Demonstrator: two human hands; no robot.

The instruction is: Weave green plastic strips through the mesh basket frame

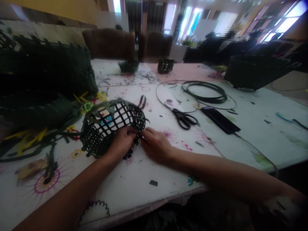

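Note:
A dark green woven basket [90,136] with an open lattice lies tipped on the table, its strap ends sticking out at the rim. My left hand [124,139] reaches into its near right part, fingers curled on the weave. From outside, my right hand [156,144] pinches the same right edge, close beside the left fingertips. Whether a loose strap end is between the fingers is too dark to make out. Black-handled scissors [184,118] lie to the right of the basket, apart from both hands.
A coil of green strapping [204,93] and a phone [220,120] with a cable lie at right. Large dark woven baskets [55,64] stand at left, with yellow strips [26,141] near them. Small baskets [166,65] sit farther back. Chairs [109,45] and people are beyond.

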